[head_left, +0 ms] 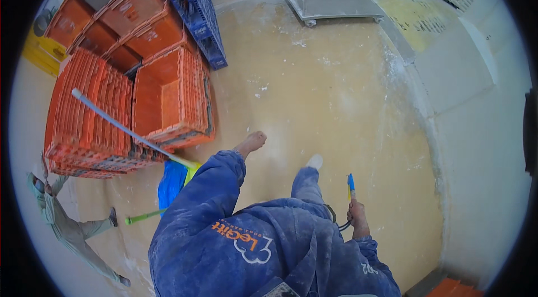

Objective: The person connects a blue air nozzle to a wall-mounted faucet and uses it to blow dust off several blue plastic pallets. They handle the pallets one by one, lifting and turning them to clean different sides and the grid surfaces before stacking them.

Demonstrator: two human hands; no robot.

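The tan floor [347, 101] is dull and streaked — white smears and specks scattered across it. On it stand stacks of orange plastic crates [89, 112], a blue plastic pallet [196, 11] on edge just beside them, and — farther off — a wheeled metal platform cart [342, 3].

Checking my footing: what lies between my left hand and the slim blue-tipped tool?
Between left hand and tool, the head view shows your white shoe, blue trouser leg and tan floor.

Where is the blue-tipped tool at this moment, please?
In the head view, the blue-tipped tool is right of centre, held in the person's right hand, to the right of the white shoe and slightly lower.
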